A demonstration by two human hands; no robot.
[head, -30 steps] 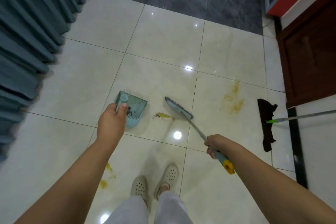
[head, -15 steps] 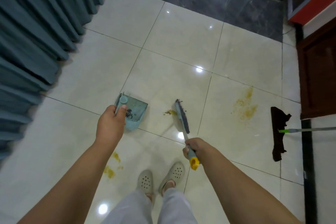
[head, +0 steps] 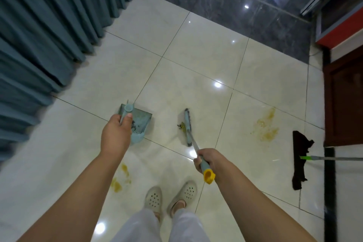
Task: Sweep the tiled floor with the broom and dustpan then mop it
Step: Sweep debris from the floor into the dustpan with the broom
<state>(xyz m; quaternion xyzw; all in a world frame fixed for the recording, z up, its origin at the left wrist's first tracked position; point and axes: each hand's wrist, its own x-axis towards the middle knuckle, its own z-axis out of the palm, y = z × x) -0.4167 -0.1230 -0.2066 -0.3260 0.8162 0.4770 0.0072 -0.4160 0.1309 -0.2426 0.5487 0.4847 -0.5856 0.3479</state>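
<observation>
Left hand (head: 115, 135) gripping dustpan (head: 138, 124) handle, dark bits inside partly hidden by thumb, right hand (head: 208, 160) wrapped round broom (head: 188, 126) handle right of dustpan, yellowish debris (head: 182, 126) against bristles, mop (head: 299, 160) far right, pole cut off, curtain (head: 49, 25) left.

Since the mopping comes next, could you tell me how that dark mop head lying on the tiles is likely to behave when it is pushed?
The mop head looks like soft cloth with ragged, uneven edges, so it will probably flop and bunch rather than stay flat. Its pole looks thin and rigid, probably light to steer. On the glossy tiled floor it should slide easily.
</observation>
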